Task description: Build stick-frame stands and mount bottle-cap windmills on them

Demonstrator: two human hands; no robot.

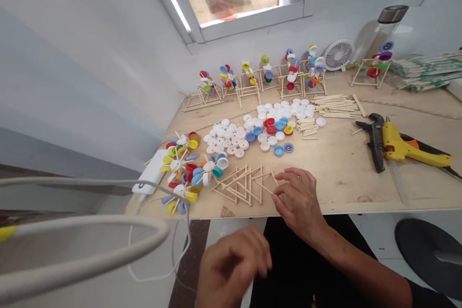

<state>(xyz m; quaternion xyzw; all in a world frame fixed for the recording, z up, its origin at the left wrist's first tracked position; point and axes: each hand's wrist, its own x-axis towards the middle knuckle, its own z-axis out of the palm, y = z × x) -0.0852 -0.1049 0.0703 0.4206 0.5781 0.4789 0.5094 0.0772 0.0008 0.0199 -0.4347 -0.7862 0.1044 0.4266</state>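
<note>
1. L hand (234, 262): closest to cam, below table edge, blurred; fingers loosely curled, can't tell if anything's in them.
2. R hand (302, 200): over table (346, 185) nr front edge, thumb + index pinching a corner of the stick triangle (263, 186), other fingers bent.
3. Stick triangle: at R end of a row of overlapping triangles (250, 187). Prob. v. light, stiff, not slippery, but thin sticks could snap & joints could pop. Best hold: light pinch nr a corner, no twisting.
4. To L: cap wheels (176, 165) w/ coloured caps on stick spokes, piled nr white power strip (148, 173).
5. Mid-table: white caps (224, 137), some w/ holes, plus blue/red/yellow caps (270, 130); shallow cups, nothing seen in those facing up.
6. R side: yellow glue gun (397, 142) beside black-handled cutting tool (377, 142); short sticks (306, 127) & longer sticks (335, 107) farther back.
7. Back: cap wheels on stick stands (292, 77), white fan (338, 55), clear bottle w/ metal lid (380, 33), contents unclear; clear plastic bag (422, 72) w/ green-marked, stick-like packs.
</note>
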